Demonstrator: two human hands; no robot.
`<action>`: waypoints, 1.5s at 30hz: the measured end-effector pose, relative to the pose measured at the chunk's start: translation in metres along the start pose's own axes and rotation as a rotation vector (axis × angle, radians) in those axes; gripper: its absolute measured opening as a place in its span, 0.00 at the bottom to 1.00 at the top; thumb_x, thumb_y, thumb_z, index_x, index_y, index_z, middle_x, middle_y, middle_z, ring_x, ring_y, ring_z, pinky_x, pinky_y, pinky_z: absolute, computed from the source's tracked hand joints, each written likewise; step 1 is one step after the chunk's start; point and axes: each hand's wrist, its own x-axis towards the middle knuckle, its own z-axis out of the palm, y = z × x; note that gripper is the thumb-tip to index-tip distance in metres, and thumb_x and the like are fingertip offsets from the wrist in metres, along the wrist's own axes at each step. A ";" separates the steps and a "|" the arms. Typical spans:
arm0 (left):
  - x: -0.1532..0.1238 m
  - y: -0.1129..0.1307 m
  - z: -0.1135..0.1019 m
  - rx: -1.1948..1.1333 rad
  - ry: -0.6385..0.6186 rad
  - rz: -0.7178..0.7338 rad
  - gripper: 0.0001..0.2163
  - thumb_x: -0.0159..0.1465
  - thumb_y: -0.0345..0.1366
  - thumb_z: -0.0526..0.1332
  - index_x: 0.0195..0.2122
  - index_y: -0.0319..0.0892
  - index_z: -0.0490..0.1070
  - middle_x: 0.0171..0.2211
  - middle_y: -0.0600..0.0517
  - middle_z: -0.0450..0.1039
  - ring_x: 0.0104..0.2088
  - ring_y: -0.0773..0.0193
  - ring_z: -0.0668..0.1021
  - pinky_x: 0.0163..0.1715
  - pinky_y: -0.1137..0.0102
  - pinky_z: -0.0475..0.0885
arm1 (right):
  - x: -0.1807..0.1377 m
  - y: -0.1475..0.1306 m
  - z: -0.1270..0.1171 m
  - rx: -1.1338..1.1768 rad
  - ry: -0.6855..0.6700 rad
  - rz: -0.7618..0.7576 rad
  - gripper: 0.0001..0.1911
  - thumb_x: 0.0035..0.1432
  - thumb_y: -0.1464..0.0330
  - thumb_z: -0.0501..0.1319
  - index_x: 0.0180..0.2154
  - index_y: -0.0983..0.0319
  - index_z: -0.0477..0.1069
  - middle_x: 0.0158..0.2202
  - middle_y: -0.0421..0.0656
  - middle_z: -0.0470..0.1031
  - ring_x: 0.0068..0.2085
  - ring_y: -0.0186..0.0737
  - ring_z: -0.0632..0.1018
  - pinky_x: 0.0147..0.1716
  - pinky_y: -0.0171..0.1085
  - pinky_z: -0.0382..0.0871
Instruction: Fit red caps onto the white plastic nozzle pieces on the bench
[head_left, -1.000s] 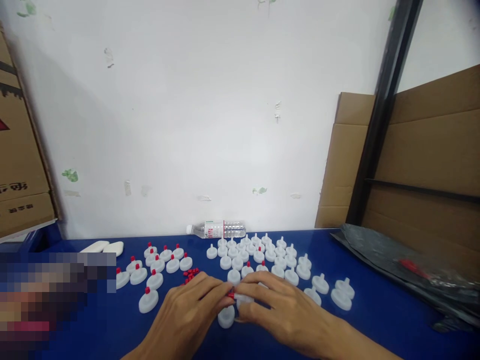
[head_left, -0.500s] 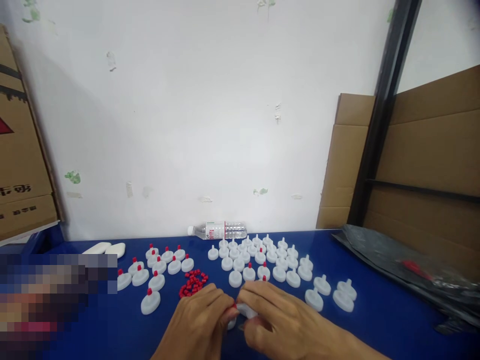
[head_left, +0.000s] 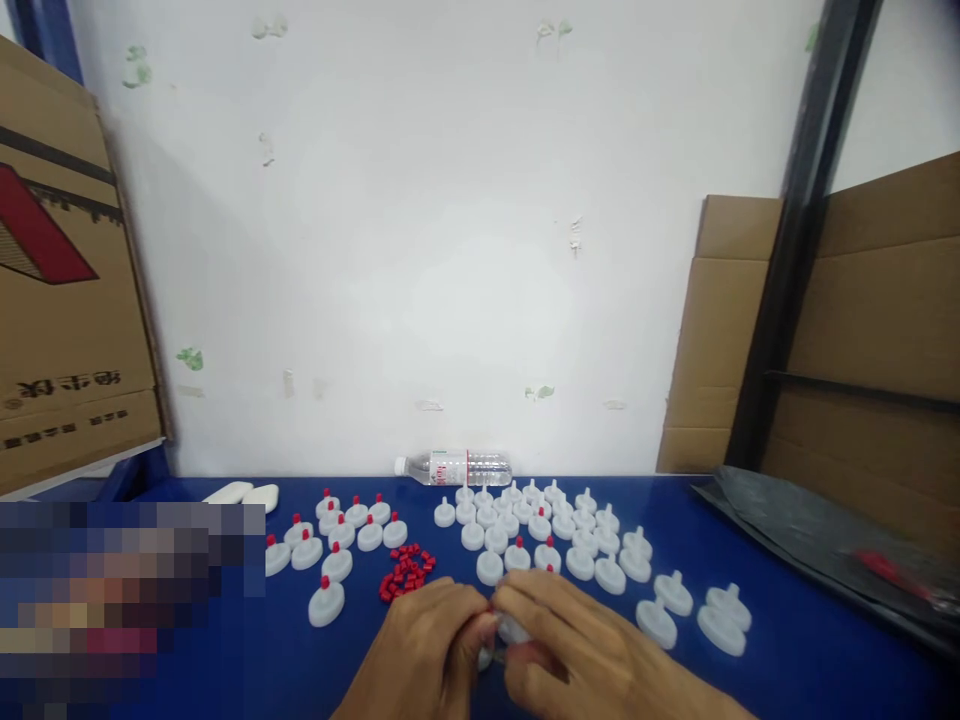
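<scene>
In the head view my left hand [head_left: 427, 640] is closed, its thumb and index finger pinched on a small red cap [head_left: 491, 606]. My right hand [head_left: 581, 640] grips a white round lid with a nozzle [head_left: 513, 629], tilted toward the left fingers. Cap and nozzle meet between the fingertips, and most of both is hidden by my fingers. Just below, part of another white piece [head_left: 484, 659] shows between my hands. A loose pile of red caps [head_left: 407, 572] lies beyond my left hand. Past my right hand stand many white nozzle lids [head_left: 490, 567], a few wearing red caps.
White lids with red caps [head_left: 326, 603] stand at the left on the blue table [head_left: 285, 660]. A plastic bottle [head_left: 454, 467] lies against the wall. Cardboard boxes [head_left: 75, 330] flank the left side. Dark plastic sheeting [head_left: 802, 540] covers the right. Another person's blurred arm [head_left: 97, 610] is lower left.
The camera has turned slightly left, so everything sits further right in view. My hands remain together on the lid and cap, with only small finger movement.
</scene>
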 end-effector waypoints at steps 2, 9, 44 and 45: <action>0.005 0.002 -0.005 0.007 0.028 0.019 0.12 0.74 0.31 0.50 0.33 0.44 0.67 0.27 0.53 0.74 0.27 0.65 0.75 0.27 0.71 0.68 | 0.001 0.003 0.000 0.027 0.032 0.020 0.13 0.62 0.83 0.54 0.37 0.63 0.73 0.39 0.48 0.79 0.46 0.41 0.80 0.48 0.38 0.77; 0.017 -0.023 -0.024 0.206 -0.110 -0.088 0.14 0.74 0.33 0.49 0.35 0.43 0.71 0.31 0.50 0.74 0.35 0.57 0.73 0.34 0.64 0.68 | -0.014 0.030 0.009 0.078 -0.057 0.213 0.16 0.70 0.77 0.52 0.54 0.64 0.72 0.49 0.52 0.78 0.53 0.45 0.78 0.53 0.44 0.76; 0.015 -0.065 -0.037 0.204 -0.515 -0.163 0.08 0.67 0.27 0.60 0.33 0.42 0.76 0.35 0.50 0.74 0.41 0.57 0.73 0.37 0.67 0.67 | -0.037 0.055 0.017 0.207 -0.526 0.617 0.22 0.76 0.62 0.44 0.57 0.58 0.72 0.54 0.46 0.78 0.61 0.48 0.72 0.67 0.62 0.51; 0.014 -0.066 -0.036 0.201 -0.484 -0.151 0.07 0.67 0.28 0.59 0.33 0.42 0.74 0.35 0.50 0.74 0.40 0.57 0.72 0.37 0.67 0.67 | -0.037 0.055 0.017 0.210 -0.529 0.612 0.22 0.76 0.62 0.44 0.57 0.58 0.72 0.54 0.46 0.78 0.60 0.48 0.73 0.66 0.62 0.52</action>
